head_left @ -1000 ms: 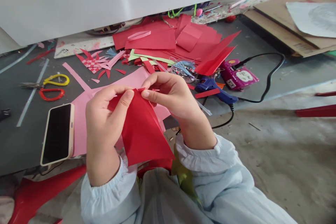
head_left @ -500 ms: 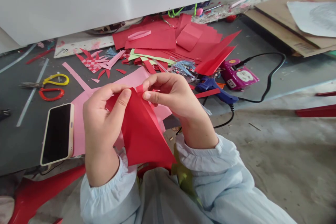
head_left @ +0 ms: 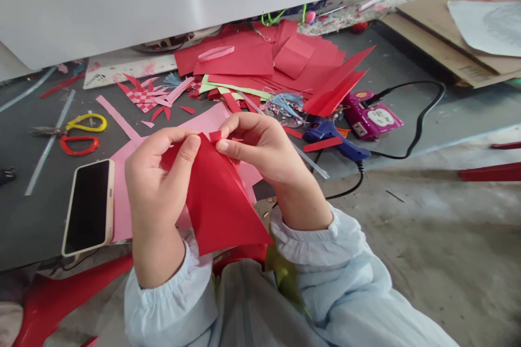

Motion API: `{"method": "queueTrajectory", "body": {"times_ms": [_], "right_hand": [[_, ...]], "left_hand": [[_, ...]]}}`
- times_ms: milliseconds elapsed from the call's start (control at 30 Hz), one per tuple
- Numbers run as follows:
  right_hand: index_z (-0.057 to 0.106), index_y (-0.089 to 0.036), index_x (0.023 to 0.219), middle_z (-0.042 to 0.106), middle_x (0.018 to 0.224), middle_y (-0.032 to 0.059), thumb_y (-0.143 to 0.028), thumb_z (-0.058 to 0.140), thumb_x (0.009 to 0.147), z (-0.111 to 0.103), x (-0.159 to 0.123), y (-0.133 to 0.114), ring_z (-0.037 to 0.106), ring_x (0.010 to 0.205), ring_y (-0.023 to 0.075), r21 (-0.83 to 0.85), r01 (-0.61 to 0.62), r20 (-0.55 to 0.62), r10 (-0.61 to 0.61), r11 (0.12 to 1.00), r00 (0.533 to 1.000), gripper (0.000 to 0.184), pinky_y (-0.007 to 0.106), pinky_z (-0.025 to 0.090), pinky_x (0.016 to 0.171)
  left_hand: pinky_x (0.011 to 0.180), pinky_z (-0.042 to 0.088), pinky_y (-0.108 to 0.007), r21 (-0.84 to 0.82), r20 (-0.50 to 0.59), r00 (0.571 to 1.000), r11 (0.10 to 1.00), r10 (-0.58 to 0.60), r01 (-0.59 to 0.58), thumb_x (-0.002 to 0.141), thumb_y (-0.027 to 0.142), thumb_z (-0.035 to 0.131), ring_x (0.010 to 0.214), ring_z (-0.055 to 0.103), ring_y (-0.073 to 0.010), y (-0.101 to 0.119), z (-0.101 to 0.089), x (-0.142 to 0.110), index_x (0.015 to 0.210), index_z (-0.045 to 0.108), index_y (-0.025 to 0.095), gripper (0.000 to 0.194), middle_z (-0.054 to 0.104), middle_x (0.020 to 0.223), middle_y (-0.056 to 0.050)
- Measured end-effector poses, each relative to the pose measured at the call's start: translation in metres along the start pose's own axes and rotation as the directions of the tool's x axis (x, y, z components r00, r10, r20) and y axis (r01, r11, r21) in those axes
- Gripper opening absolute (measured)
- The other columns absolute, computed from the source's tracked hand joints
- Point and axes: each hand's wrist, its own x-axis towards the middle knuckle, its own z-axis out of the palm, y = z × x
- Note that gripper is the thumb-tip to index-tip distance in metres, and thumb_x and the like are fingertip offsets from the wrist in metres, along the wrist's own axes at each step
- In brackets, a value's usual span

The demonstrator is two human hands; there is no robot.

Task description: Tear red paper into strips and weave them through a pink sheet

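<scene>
A folded sheet of red paper [head_left: 222,200] hangs between my hands, its lower edge toward my lap. My left hand [head_left: 160,173] pinches its upper left edge between thumb and forefinger. At the top, my right hand [head_left: 260,146] grips a small red flap of the paper with thumb and fingertips; what lies behind those fingers is partly hidden. Under both hands, sheets of pink paper [head_left: 124,173] lie on the dark table. Left of them rests a phone [head_left: 89,206] with a dark screen, and beyond it scissors [head_left: 77,133] with yellow and red handles.
A blue glue gun [head_left: 336,140] lies to the right, its cable running off the table edge. Behind it sit a purple power socket [head_left: 372,116] and a pile of red paper [head_left: 244,59]. Cardboard [head_left: 439,49] is stacked at far right. A white board [head_left: 142,5] spans the back.
Both hands have shifted very slightly left with the red paper, still pinching its top. The other things on the table look the same.
</scene>
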Motion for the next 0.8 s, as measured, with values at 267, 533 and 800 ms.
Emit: {"method": "queueTrajectory", "body": {"times_ms": [267,533,800], "right_hand": [[0.069,-0.017,0.082,0.066,0.077,-0.0009,-0.043,0.091,0.07,-0.0034,-0.0001,0.0025,0.054,0.063,0.0068,-0.03,0.033,0.024,-0.032,0.999,0.999,0.036,0.02,0.046,0.055],[0.072,-0.015,0.083,0.068,0.075,-0.0016,-0.031,0.093,0.07,-0.0036,-0.0014,0.0009,0.057,0.059,0.0055,0.011,0.004,0.013,-0.004,1.0,1.0,0.029,0.017,0.046,0.05],[0.071,-0.015,0.084,0.065,0.069,-0.0029,-0.036,0.093,0.068,-0.0049,-0.0024,0.0009,0.055,0.053,0.0052,-0.028,-0.119,0.007,0.119,0.993,0.993,0.034,0.017,0.045,0.046]], "left_hand": [[0.078,0.057,-0.032,-0.011,0.002,1.0,1.0,0.009,-0.009,0.094,0.036,0.07,0.085,0.072,-0.0177,0.0003,0.0,0.0004,0.093,0.075,0.027,0.01,0.077,0.09,0.001],[0.078,0.058,-0.029,-0.051,-0.033,0.999,0.999,0.015,-0.017,0.093,0.035,0.072,0.083,0.071,-0.0156,0.0013,0.0017,0.0018,0.089,0.076,0.025,0.011,0.076,0.086,0.002],[0.079,0.057,-0.029,-0.016,-0.036,0.998,0.999,0.045,-0.045,0.093,0.033,0.071,0.082,0.071,-0.0162,-0.0021,0.0017,0.0013,0.09,0.076,0.024,0.01,0.076,0.085,0.001]]}}
